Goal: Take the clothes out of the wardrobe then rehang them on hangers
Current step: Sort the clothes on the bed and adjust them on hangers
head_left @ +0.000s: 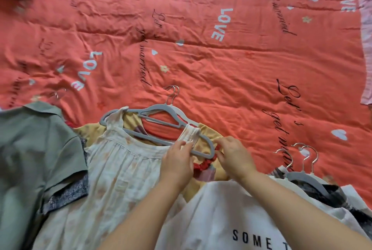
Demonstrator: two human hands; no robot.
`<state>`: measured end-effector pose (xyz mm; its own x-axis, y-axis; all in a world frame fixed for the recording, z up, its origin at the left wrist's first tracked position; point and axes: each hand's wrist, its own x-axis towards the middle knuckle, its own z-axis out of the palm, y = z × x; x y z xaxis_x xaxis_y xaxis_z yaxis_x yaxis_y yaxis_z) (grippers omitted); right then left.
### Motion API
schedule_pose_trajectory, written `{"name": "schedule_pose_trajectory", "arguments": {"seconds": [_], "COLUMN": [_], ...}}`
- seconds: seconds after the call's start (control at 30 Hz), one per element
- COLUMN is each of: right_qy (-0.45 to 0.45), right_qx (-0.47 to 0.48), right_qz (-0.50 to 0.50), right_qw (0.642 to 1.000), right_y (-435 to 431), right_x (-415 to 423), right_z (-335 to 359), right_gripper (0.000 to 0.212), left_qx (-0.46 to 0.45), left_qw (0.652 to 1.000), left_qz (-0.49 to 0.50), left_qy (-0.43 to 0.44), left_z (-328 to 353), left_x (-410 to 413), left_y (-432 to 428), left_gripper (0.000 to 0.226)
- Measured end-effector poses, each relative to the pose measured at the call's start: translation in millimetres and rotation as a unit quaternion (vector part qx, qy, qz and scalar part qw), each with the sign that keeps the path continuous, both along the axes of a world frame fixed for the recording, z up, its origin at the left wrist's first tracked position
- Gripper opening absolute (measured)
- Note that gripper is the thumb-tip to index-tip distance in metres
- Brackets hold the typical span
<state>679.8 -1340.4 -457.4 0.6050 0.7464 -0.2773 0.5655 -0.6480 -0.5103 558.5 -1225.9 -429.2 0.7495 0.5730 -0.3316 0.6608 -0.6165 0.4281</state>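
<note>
Two bare hands meet at the right end of a grey flocked hanger [159, 107] on a coral-red quilted bedspread [201, 68]. The left hand [177, 161] pinches the strap of a white gathered cotton dress [120, 169] against the hanger's arm, and the right hand [235, 159] curls its fingers round the hanger's tip. The dress lies flat over a yellow garment [132, 118], between a sage-green collared shirt [30, 149] and a white T-shirt with black lettering [221, 209].

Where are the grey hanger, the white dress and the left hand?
grey hanger [161, 107], head view, top shoulder bar.
white dress [120, 169], head view, gathered front panel.
left hand [177, 163], head view, back of hand.
</note>
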Motion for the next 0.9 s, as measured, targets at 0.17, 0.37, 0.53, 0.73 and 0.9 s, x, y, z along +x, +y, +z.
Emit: {"name": "schedule_pose_trajectory", "arguments": {"seconds": [0.17,0.37,0.53,0.73,0.9], "right_qy": [-0.021,-0.072,-0.088,-0.133,-0.214], "right_qx": [-0.005,-0.095,-0.056,0.092,0.165], "right_qz": [0.025,0.016,-0.017,-0.003,0.032], "right_qw": [0.999,0.993,0.994,0.987,0.962], "right_y": [85,159,165,148,135], "right_x": [-3,-7,-12,-23,-41], "right_z": [-30,-58,-65,-37,18], "right_gripper": [0.039,0.08,0.07,0.081,0.087], "left_qx": [0.045,0.077,0.085,0.127,0.19], "left_qw": [0.999,0.997,0.996,0.991,0.981], "left_qz": [-0.008,-0.029,-0.029,-0.029,-0.043], "left_qy": [-0.007,0.007,-0.015,-0.015,0.009], "left_z": [-27,-54,-60,-32,14], "left_x": [-8,-11,-16,-22,-29], "left_y": [69,126,143,157,162], "left_gripper": [0.048,0.055,0.06,0.078,0.084]}}
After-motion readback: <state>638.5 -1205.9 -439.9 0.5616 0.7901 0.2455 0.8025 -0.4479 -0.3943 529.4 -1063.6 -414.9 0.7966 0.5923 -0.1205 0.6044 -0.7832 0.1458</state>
